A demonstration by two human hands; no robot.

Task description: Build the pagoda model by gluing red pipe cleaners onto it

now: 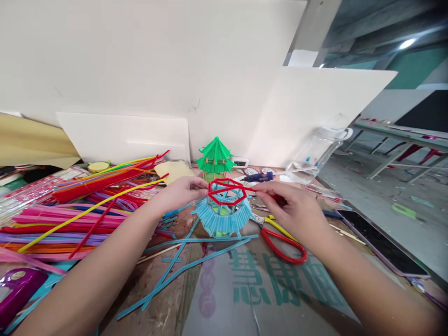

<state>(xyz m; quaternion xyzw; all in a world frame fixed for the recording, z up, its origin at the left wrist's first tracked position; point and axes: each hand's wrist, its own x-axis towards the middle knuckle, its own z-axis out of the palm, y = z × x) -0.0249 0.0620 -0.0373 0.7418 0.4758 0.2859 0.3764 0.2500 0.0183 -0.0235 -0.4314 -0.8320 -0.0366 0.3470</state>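
Both of my hands are at a red frame (220, 202) bent from pipe cleaners into a many-sided ring. It is level with the top of a pale-blue, skirt-like pipe cleaner piece (221, 223); I cannot tell whether they touch. With thumb and fingers, my left hand (184, 192) pinches the frame's left side. My right hand (296, 205) pinches a red strand running out from its right side. Behind stands a small model with a green pipe cleaner roof (216, 156). Red-and-yellow-handled scissors (283, 242) lie below my right hand.
Bundles of coloured pipe cleaners (66, 219) cover the left. Loose blue strips (196, 263) lie in front. A blue glue gun (258, 177), a clear bottle (311, 149) and a phone (381, 240) are to the right. White boards (147, 56) stand behind.
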